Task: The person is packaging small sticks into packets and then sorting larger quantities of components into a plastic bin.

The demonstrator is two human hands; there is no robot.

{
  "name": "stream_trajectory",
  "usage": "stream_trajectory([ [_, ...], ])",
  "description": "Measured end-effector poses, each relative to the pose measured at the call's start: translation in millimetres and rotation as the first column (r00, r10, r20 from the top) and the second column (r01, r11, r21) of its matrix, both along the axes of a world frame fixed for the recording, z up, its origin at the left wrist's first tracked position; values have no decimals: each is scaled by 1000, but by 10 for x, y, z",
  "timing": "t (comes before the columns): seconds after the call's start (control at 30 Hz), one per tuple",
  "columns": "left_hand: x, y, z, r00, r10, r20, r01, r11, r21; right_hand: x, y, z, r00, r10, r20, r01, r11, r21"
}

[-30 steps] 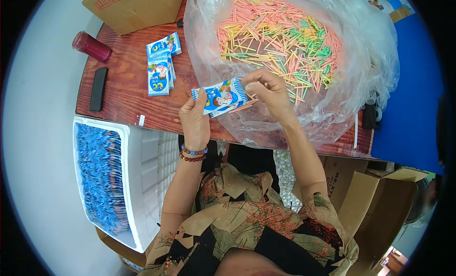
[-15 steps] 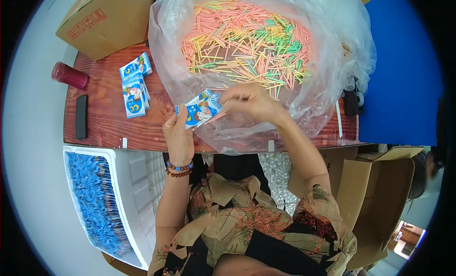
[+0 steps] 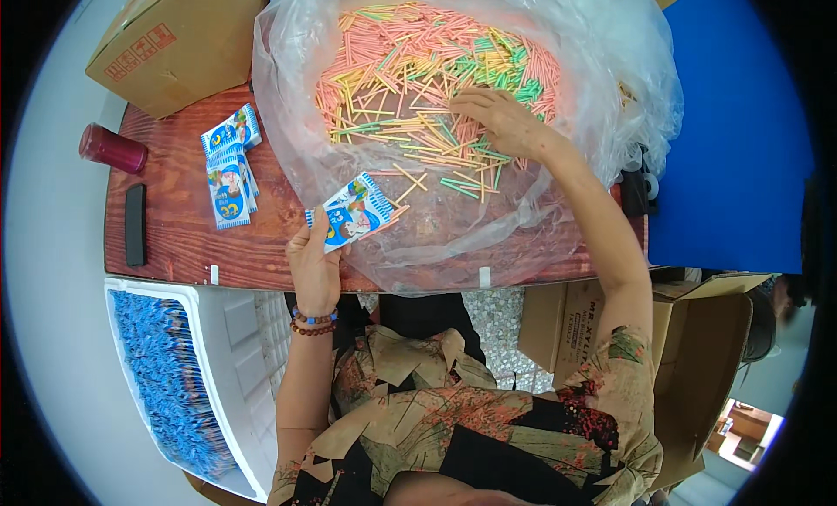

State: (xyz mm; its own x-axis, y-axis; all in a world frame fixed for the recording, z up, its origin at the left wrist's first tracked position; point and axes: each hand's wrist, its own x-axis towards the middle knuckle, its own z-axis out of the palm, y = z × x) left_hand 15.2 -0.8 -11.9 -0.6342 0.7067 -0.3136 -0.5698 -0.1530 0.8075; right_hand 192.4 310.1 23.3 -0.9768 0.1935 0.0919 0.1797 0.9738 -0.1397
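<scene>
My left hand (image 3: 314,255), with two beaded bracelets at the wrist, grips a blue-and-white packet (image 3: 357,214) by its lower left end. A few pink and yellow sticks (image 3: 398,216) show along the packet's right edge. Over a large heap of thin pink, yellow and green sticks (image 3: 384,48), my right hand (image 3: 504,122) reaches with its fingers stretched toward the left. Its fingertips are among the sticks; none is visibly held. The heap lies in a spread clear plastic bag (image 3: 288,96) on the reddish wooden table (image 3: 179,244).
Left on the table are several stacked packets (image 3: 228,179), a dark red cylinder (image 3: 113,149), a black bar (image 3: 135,224) and a cardboard box (image 3: 179,48). A white foam box (image 3: 205,332) full of blue packets stands below left; an open carton (image 3: 697,358) stands below right.
My right hand has left the packet and moved up and right onto the stick heap. My left hand keeps the packet, shifted slightly down and left in view.
</scene>
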Motion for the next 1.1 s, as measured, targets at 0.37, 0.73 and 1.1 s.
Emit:
stream_trajectory([
  [0.37,19,34,51,999,31,30,-30,999,-42,39,6,85,980,137,143,-155,980,124],
  [0.73,-4,9,-4,999,32,26,-32,999,-17,17,-120,83,959,155,238,-204,959,195],
  [1.1,-28,-15,-64,997,13,70,-18,998,64,130,-38,-135,996,-58,62,58,998,4],
])
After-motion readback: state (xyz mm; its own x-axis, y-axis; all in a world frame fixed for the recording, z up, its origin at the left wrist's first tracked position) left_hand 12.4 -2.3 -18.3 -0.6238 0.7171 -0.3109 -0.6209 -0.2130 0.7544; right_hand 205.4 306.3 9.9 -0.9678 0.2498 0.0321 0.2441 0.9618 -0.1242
